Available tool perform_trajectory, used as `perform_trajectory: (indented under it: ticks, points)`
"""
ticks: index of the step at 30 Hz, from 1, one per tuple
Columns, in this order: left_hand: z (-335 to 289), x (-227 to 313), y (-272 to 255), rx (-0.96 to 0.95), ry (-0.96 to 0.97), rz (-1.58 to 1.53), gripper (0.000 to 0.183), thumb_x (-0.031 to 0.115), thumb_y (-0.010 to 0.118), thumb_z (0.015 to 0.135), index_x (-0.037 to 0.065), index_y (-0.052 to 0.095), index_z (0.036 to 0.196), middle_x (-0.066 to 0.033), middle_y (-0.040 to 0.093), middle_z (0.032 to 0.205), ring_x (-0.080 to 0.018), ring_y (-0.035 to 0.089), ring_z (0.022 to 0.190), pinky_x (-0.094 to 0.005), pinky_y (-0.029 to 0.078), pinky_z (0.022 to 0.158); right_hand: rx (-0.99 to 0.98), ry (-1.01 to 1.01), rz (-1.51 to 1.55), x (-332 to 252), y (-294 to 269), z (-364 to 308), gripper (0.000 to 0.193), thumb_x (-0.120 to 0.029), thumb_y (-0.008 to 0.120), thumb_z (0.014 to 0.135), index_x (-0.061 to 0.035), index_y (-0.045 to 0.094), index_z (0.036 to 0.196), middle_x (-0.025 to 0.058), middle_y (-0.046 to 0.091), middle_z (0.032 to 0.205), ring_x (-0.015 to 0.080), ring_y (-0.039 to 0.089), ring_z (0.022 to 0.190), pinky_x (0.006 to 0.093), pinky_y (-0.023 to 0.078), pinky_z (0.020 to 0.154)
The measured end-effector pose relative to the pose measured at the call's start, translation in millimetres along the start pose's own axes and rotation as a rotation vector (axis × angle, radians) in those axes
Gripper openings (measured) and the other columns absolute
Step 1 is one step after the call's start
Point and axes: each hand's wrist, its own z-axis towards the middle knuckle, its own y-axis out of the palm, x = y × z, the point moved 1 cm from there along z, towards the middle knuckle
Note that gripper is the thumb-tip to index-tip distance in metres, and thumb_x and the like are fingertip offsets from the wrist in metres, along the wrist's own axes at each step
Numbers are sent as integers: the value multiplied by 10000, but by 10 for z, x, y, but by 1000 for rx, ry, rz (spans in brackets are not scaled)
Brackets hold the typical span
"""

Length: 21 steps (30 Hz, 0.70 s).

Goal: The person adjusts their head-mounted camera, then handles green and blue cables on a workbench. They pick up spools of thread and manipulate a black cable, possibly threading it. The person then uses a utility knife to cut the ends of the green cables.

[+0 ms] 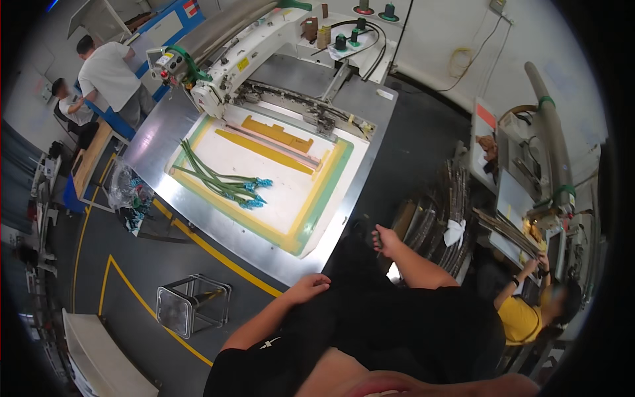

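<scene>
My left hand rests with loosely curled fingers on my dark trousers, just off the near corner of the steel table. My right hand is raised to the right of the table. Its fingers are curled around what may be a small dark object; I cannot tell what. On the table lies a yellow-and-green template frame with a bundle of green straps with blue ends and yellow strips on it. A large white sewing machine reaches over the frame's far side.
A metal stool stands on the dark floor with yellow lines at lower left. A clear bag of blue parts hangs off the table's left. Stacked frames stand at the right, near a person in a yellow shirt. Two people are at the far left.
</scene>
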Motion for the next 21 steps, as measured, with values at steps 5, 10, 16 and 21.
perform_trajectory:
  ticks: [5,10,16,21]
  points:
    - [721,457,-193,322,-105,77,232,240,648,987,50,705,1107,-17,689,933,-91,617,885,-264,498,810,220,-271,-746,-335,-953,1067,450,-459,589,981,-23,644,1073,137,667,942,310,653,932,502,502,834]
    - [1957,930,-429,801,-373,20,227,219,624,940,21,724,985,-58,706,823,-137,640,750,-317,508,698,74,-287,-1246,-1067,-1501,1693,547,-398,606,955,60,618,1252,301,632,1253,435,591,1216,474,472,1037]
    - [3123,2408,-22,339,-76,10,316,305,641,972,22,681,1109,-98,718,960,-178,671,884,-348,532,817,-22,-452,-1392,-2760,-2012,2133,519,-401,651,917,-1,655,1248,242,656,1256,415,633,1167,465,504,1008]
    - [3722,2979,-82,282,-95,365,332,346,651,970,57,686,1129,-88,735,990,-217,693,935,-356,533,856,185,-271,-1177,-3617,-2364,2484,451,-364,651,921,23,695,1149,235,704,1125,394,705,983,483,600,726]
